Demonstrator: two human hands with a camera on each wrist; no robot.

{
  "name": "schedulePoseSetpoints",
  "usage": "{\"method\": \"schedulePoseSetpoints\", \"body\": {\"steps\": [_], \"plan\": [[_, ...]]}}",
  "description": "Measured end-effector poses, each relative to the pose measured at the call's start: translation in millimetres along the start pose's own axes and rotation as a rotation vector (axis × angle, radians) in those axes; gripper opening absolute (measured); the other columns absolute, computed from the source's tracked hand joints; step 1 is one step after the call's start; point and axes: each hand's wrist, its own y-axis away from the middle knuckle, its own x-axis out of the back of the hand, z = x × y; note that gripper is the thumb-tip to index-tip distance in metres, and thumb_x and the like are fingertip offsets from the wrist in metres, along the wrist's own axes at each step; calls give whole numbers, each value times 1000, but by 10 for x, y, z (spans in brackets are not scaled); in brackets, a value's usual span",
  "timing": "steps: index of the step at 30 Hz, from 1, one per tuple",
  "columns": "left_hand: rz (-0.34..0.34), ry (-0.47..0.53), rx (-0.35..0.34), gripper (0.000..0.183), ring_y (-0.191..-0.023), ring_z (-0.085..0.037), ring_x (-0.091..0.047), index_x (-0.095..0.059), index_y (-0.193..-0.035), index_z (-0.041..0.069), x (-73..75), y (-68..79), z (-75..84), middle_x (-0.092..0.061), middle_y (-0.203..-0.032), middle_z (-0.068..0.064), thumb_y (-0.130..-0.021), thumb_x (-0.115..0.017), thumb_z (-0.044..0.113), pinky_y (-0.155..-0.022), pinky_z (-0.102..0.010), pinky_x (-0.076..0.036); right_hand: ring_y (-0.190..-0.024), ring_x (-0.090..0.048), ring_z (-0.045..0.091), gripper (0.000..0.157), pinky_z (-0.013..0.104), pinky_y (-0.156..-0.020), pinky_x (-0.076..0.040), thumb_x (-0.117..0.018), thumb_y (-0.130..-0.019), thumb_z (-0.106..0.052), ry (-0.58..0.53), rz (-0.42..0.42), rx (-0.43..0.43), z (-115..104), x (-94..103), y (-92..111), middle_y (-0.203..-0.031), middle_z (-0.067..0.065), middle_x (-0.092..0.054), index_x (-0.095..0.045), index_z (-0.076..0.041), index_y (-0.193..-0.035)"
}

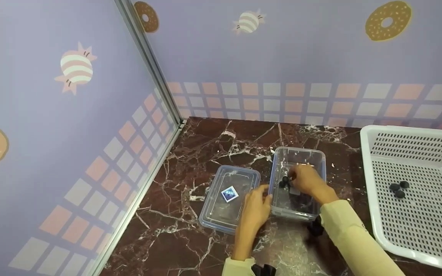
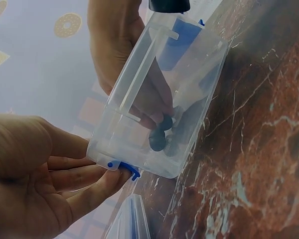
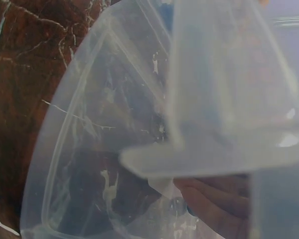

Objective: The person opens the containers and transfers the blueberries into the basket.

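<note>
A clear plastic box [image 1: 297, 212] with blue side latches stands uncovered on the counter. My right hand [image 1: 307, 180] reaches down inside it, its fingertips pinching at one of a few small dark balls [image 2: 158, 139]. Several of these balls [image 1: 283, 182] cluster by its fingers, near the box's left wall. My left hand [image 1: 256, 209] grips the box's left edge, thumb and fingers at a blue latch [image 2: 123, 168]. The box wall blurs much of the right wrist view, where the right fingers [image 3: 214, 204] show low down.
Left of the box lies its clear lid [image 1: 221, 214] with a blue label [image 1: 229, 194]. A white perforated basket [image 1: 416, 214] stands at the right, holding three dark balls [image 1: 399, 188]. Patterned walls [image 1: 301, 57] bound the marbled counter [image 1: 159, 237] at the back and left.
</note>
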Motion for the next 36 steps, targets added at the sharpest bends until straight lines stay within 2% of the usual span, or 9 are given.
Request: {"method": "schedulePoseSetpoints", "body": {"steps": [6,13,23,29,36], "plan": [[-8,3,9,29,-93,-23,-68,-63,-119,1,-15,2,-2,-68,-113,-14,-91,-61,8,-84,-33,-55,-68,-64,32,15,47,-65,-54,-63,-68,3,-12,4,-6,9,13,19,-73,16,-69,-69,3,-81],[-11,11,7,30,-93,-23,-68,-62,-120,1,-16,-1,3,-68,-113,-14,-91,-60,9,-84,-33,-55,-81,-68,36,20,48,-76,-55,-68,-72,2,-40,-28,-37,-19,146,31,-84,19,-72,-70,6,-92],[-12,22,-1,28,-92,-22,-68,-63,-118,2,-17,-2,-25,-69,-110,-13,-91,-60,9,-83,-33,-55,-84,-68,34,24,45,-76,-57,-62,-79,4,-148,-68,-76,-29,342,95,-90,22,-71,-67,9,-102],[-14,12,-11,29,-93,-23,-68,-63,-118,1,-12,-5,-19,-69,-110,-14,-91,-60,8,-84,-34,-55,-82,-67,34,20,46,-74,-56,-63,-80,3,-143,-45,-51,-49,507,140,-87,21,-71,-67,9,-99],[-14,21,-13,29,-91,-23,-69,-63,-118,0,-10,-14,-22,-69,-111,-15,-91,-61,8,-82,-34,-56,-78,-67,29,22,41,-71,-57,-63,-81,3,-151,-46,-91,-56,694,201,-89,19,-71,-68,5,-103]]}}
